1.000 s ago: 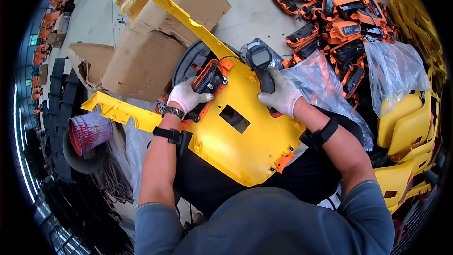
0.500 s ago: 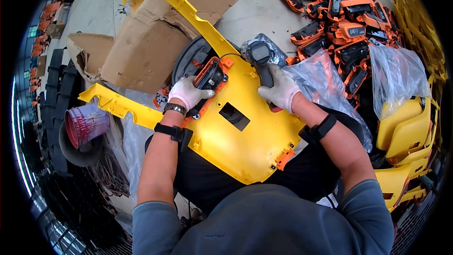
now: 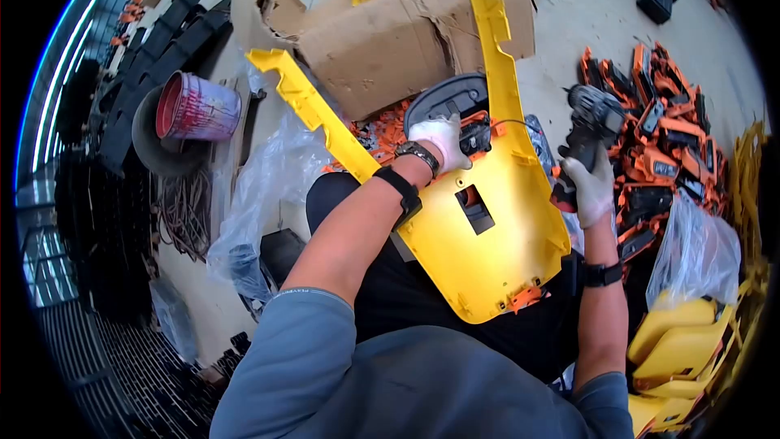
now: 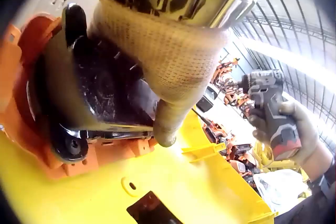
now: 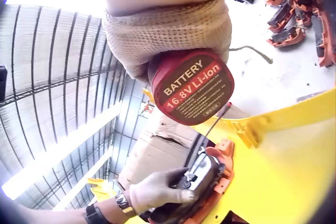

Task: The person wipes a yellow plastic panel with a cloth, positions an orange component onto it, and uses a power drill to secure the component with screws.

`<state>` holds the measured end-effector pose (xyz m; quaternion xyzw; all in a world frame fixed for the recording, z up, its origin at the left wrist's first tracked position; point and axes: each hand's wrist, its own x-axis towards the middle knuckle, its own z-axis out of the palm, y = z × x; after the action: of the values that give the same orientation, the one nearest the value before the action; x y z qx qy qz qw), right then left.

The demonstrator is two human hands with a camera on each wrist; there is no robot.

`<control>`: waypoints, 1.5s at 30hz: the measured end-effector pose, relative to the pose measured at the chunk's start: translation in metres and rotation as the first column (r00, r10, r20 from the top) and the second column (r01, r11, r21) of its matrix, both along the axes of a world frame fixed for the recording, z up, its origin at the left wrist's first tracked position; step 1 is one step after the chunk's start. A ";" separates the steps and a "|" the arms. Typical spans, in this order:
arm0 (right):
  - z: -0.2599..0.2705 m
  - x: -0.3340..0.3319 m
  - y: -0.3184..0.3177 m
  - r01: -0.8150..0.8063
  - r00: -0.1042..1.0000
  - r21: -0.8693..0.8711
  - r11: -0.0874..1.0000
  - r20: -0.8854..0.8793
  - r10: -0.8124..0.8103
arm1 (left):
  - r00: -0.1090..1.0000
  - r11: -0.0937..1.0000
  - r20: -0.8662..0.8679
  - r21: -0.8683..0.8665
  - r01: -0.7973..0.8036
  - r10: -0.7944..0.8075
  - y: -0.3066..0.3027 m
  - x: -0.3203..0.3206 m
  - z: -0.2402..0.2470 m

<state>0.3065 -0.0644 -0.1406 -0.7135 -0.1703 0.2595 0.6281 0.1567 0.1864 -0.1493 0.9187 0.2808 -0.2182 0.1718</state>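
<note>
A large yellow plastic panel [image 3: 443, 268] with two long arms lies across the person's lap. At its far left side sits an orange-and-black lamp unit [image 3: 476, 136] with a thin cable. The gloved left hand [image 3: 437, 142] grips this unit, thumb along its near side; its fingers are largely hidden in the left wrist view. To the right of the panel, the gloved right hand [image 3: 595, 183] holds a cordless drill [image 3: 597, 110] by its handle, raised off the panel. Its red-rimmed battery [image 5: 193, 92] faces the right wrist camera. A small orange bracket [image 3: 526, 298] sits at the panel's near edge.
Cardboard boxes [image 3: 382, 57] lie beyond the panel. Many orange-and-black lamp units [image 3: 662, 142] are piled at the right, near clear plastic sheeting [image 3: 691, 248] and stacked yellow panels [image 3: 678, 349]. A red-stained bucket [image 3: 199, 106] stands on the left.
The right hand has lifted the drill off the panel and carried it to the right. The head view has turned, shifting the scene; the left hand stays on the lamp unit.
</note>
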 end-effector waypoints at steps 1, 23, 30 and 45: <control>0.010 -0.002 -0.004 0.032 0.999 0.012 0.999 0.044 -0.033 | 1.000 1.000 0.022 0.015 -0.006 0.006 -0.003 -0.001 -0.001; -0.009 -0.077 0.033 -0.401 0.891 -0.254 0.880 -0.332 0.310 | 0.601 0.618 0.155 -0.114 -0.778 0.784 0.167 -0.329 -0.261; 0.008 -0.093 0.044 -0.297 0.893 -0.317 0.900 -0.427 0.144 | 0.711 0.721 -0.160 0.009 -0.693 0.685 0.174 -0.260 -0.314; 0.022 -0.106 0.065 -0.397 0.829 -0.318 0.861 -0.527 0.188 | 0.924 0.929 -0.097 0.022 -0.369 0.369 0.212 -0.126 -0.356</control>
<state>0.2008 0.0005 -0.1181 -0.7077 -0.0605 0.5528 0.4359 0.0303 0.3982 -0.5056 0.8378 0.4571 -0.2270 0.1938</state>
